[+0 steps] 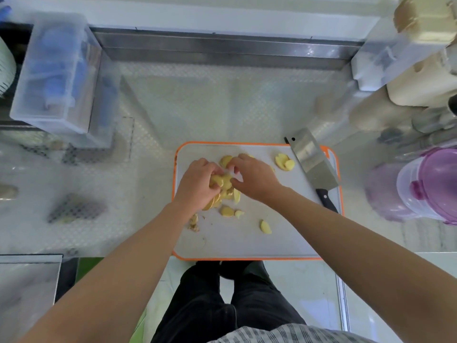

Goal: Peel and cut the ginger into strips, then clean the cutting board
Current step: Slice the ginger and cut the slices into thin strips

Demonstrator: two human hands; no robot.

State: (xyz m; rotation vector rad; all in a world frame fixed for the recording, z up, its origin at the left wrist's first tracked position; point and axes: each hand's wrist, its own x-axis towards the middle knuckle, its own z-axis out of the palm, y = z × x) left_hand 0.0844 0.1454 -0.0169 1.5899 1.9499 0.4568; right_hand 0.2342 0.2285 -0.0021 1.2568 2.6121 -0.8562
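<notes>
Left hand (197, 185) and right hand (256, 179), grips clamped on ginger slices (228, 193) heaped between them on the cutting board (247, 241).

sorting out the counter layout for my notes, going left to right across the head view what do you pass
clear plastic box → left hand → right hand → small stack of ginger slices → cleaver → purple-lidded container

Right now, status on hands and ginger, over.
Left hand and right hand grip ginger slices mid cutting board. No strips yet. Cleaver unheld at right edge.
</notes>
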